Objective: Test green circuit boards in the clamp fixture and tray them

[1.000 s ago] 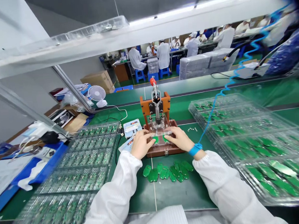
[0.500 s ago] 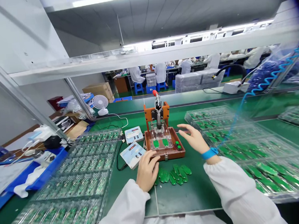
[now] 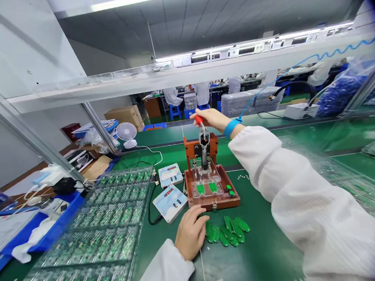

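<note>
A test fixture (image 3: 223,204) with a brown base stands in the middle of the green bench. My right hand (image 3: 213,117), a blue strap at its wrist, is closed around the red lever handle (image 3: 199,119) on top. Under the clear press plate, two small green circuit boards (image 3: 200,189) sit side by side in the clear holder. My left hand (image 3: 191,233) rests on the bench before the fixture, fingers loosely spread. Right beside its fingertips lies a loose pile of green circuit boards (image 3: 227,232).
Two meters (image 3: 169,202) with red digits lie left of the fixture. Farther left, clear trays (image 3: 91,234) hold many boards; more trays (image 3: 350,188) are at right, partly behind my sleeve. A small fan (image 3: 126,132) and a shelf (image 3: 157,83) are beyond. A blue coiled cord (image 3: 280,76) trails from my wrist.
My right hand has moved up and left from the right-hand trays onto the red handle and closed on it. My left hand stays near the pile. The view has shifted slightly.
</note>
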Demonstrator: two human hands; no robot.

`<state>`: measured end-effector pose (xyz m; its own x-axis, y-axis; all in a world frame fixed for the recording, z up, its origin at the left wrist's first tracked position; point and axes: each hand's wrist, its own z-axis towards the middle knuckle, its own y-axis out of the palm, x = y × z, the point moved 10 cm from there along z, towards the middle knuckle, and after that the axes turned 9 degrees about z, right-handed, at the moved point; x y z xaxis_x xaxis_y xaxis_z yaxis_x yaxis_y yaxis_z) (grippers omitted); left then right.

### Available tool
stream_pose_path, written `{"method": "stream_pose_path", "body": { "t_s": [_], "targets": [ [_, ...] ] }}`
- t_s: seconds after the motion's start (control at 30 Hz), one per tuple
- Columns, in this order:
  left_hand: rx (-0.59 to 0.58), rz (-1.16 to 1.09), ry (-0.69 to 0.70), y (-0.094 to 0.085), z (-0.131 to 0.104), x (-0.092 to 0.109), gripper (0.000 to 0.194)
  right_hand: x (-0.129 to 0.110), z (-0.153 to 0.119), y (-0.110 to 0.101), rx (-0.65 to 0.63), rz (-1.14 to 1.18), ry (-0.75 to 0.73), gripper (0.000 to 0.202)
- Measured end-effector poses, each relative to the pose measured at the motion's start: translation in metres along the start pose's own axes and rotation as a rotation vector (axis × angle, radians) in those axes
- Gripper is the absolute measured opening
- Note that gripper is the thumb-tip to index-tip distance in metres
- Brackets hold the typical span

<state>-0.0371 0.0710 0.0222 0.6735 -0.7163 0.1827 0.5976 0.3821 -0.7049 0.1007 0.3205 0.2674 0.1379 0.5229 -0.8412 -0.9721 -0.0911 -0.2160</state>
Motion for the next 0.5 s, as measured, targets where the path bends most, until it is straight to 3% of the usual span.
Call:
{"method": "stream_pose_path", "body": {
  "t_s": [0.1, 0.27, 0.37, 0.5],
  "targets": [
    [-0.011, -0.016, -0.01, 0.001, 0.001, -0.002, 0.029, -0.037, -0.021, 0.003, 0.003, 0.023, -0.097, 0.053],
    [-0.033, -0.049, -0.02, 0.005, 0.0, -0.004, 0.026, -0.098, -0.119, 0.004, 0.094, -0.156, -0.438, 0.038],
    [-0.048, -0.081, -0.028, 0.006, 0.001, -0.004, 0.027, -0.102, -0.162, 0.016, 0.102, -0.287, -0.514, 0.036],
    [-0.047, -0.121, -0.042, 0.005, 0.003, -0.006, 0.028, -0.092, -0.185, 0.024, 0.113, -0.344, -0.526, 0.035]
  ]
}}
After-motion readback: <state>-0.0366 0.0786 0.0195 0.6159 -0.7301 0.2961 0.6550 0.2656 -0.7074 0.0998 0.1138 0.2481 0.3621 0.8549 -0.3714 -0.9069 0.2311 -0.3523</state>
